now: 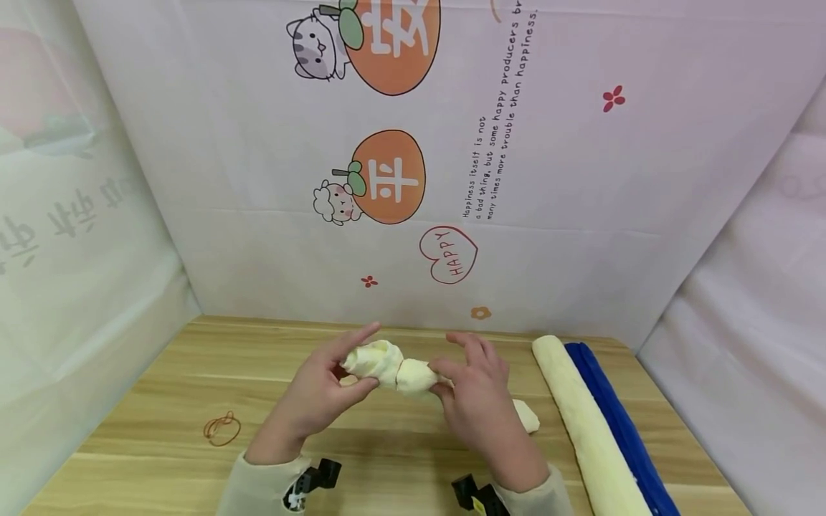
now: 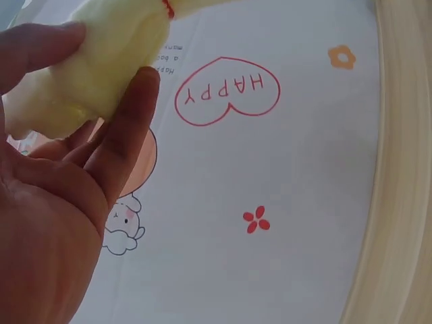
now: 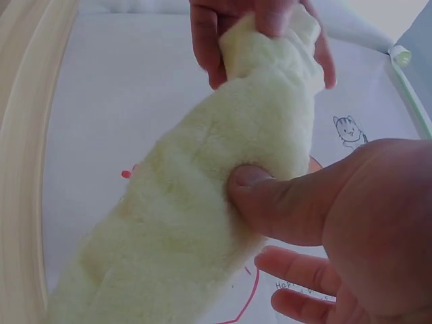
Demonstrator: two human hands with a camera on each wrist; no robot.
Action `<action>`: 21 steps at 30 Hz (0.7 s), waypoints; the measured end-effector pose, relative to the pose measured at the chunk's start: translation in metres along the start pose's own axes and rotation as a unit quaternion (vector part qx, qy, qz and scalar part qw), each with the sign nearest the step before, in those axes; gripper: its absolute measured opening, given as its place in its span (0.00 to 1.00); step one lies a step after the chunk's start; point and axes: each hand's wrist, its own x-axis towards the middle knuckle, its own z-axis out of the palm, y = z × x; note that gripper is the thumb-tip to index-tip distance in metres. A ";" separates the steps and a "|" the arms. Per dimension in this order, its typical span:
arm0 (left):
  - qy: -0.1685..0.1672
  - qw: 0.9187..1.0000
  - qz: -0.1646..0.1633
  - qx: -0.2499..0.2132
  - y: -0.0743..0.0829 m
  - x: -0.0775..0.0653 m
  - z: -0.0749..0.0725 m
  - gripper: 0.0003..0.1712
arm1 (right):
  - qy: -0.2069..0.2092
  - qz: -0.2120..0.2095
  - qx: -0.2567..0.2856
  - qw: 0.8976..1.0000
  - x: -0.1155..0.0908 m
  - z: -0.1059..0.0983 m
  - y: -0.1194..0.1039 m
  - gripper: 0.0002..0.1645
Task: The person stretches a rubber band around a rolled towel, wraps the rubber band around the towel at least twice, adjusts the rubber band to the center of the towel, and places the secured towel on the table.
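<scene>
A cream-coloured plush cloth [image 1: 418, 377], rolled and cinched by a thin red band [image 2: 168, 8], is held up in front of me. My left hand [image 1: 323, 387] grips the short bunched end, thumb on one side and fingers on the other. Farther along the roll, my right hand [image 1: 474, 390] pinches the cloth between thumb and fingers; in the right wrist view its thumb presses into the fluffy side. The longer part of the cloth passes behind the right hand, and its far end shows at that hand's right.
Thin orange-red bands [image 1: 222, 428] lie in a loose loop on the wooden table [image 1: 161, 387] at left. On the right lie a long cream plush roll [image 1: 587, 423] and a blue roll [image 1: 622, 430], side by side. White printed sheets [image 1: 548, 272] hang around the table.
</scene>
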 end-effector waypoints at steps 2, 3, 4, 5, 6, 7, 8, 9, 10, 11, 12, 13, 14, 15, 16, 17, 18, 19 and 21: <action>-0.009 0.999 0.026 0.028 -0.001 0.000 0.000 0.40 | -0.001 -0.005 -0.010 1.000 0.000 0.000 0.001 0.14; -0.015 0.998 0.040 0.037 -0.001 0.000 -0.001 0.39 | -0.002 -0.007 -0.013 1.000 0.000 0.000 0.001 0.14; -0.022 0.998 0.050 0.041 -0.001 0.000 -0.001 0.38 | -0.005 -0.010 -0.016 1.000 0.000 0.000 0.001 0.14; -0.029 0.997 0.060 0.047 -0.002 0.000 -0.001 0.37 | -0.009 -0.012 -0.017 1.000 0.000 0.000 0.001 0.14; -0.037 0.996 0.065 0.052 -0.002 0.000 -0.001 0.35 | -0.013 -0.014 -0.018 1.000 0.000 0.001 0.001 0.13; -0.045 0.995 0.067 0.057 -0.002 -0.001 -0.001 0.33 | -0.017 -0.015 -0.020 1.000 0.000 0.001 0.001 0.13; -0.052 0.994 0.066 0.064 -0.002 -0.001 -0.002 0.31 | -0.021 -0.014 -0.020 0.999 0.000 0.001 0.001 0.14; -0.057 0.994 0.063 0.073 -0.003 -0.002 -0.002 0.29 | -0.024 -0.013 -0.020 0.999 0.000 0.001 0.001 0.14; -0.060 0.994 0.055 0.079 -0.003 -0.002 -0.002 0.26 | -0.027 -0.010 -0.021 0.999 0.000 0.001 0.001 0.14; -0.061 0.993 0.049 0.088 -0.003 -0.002 -0.002 0.24 | -0.030 -0.007 -0.023 0.999 0.000 0.001 0.001 0.14; -0.061 0.993 0.041 0.092 -0.003 -0.002 -0.001 0.23 | -0.032 -0.003 -0.024 0.999 -0.001 0.000 0.002 0.13; -0.058 0.993 0.032 0.093 -0.004 -0.001 -0.001 0.22 | -0.034 0.000 -0.025 0.999 -0.001 0.000 0.002 0.13; -0.053 0.994 0.023 0.094 -0.004 -0.001 0.000 0.21 | -0.037 0.004 -0.025 0.999 -0.001 0.000 0.002 0.13; -0.048 0.994 0.014 0.096 -0.005 -0.001 0.000 0.20 | -0.040 0.007 -0.024 0.999 0.000 0.000 0.001 0.13; -0.043 0.994 0.006 0.096 -0.005 -0.001 0.001 0.20 | -0.041 0.010 -0.021 0.999 0.000 -0.001 0.001 0.14; -0.038 0.994 -0.001 0.100 -0.005 0.000 0.001 0.19 | -0.039 0.009 -0.017 0.999 0.000 -0.001 0.000 0.14; -0.034 0.994 -0.008 0.105 -0.005 0.000 0.002 0.19 | -0.034 0.005 -0.008 0.999 0.000 -0.001 -0.001 0.14; -0.032 0.993 -0.012 0.110 -0.005 0.000 0.002 0.19 | -0.027 -0.002 0.004 1.000 0.001 -0.002 -0.002 0.14; -0.034 0.992 -0.015 0.124 -0.005 0.001 0.004 0.18 | 0.000 -0.029 0.029 0.999 0.002 -0.002 -0.004 0.12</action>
